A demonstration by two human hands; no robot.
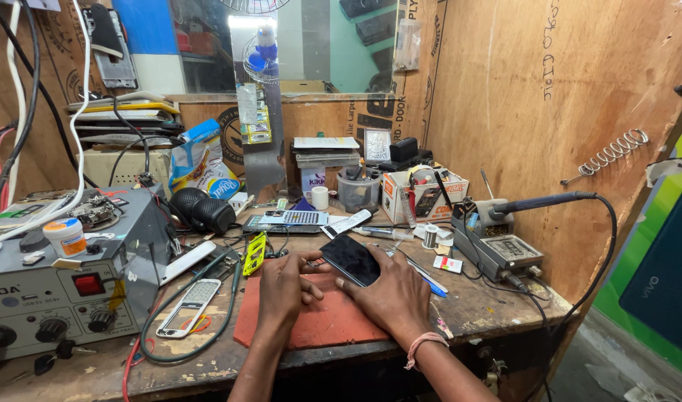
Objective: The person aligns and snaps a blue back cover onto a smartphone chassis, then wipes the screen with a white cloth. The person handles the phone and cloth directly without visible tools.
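A black smartphone (350,258) lies tilted on a red rubber work mat (326,324) at the middle of the bench. My right hand (391,296) rests on the mat and grips the phone's near edge. My left hand (287,284) is curled with its fingertips at the phone's left end, pinching something thin that I cannot make out. A thread band circles my right wrist.
A grey rework station (65,286) stands at the left, with a white phone housing (189,303) and a green cable loop beside it. A soldering iron in its stand (497,216) sits at the right. Boxes, a black speaker (203,210) and small parts crowd the back. Plywood walls close in.
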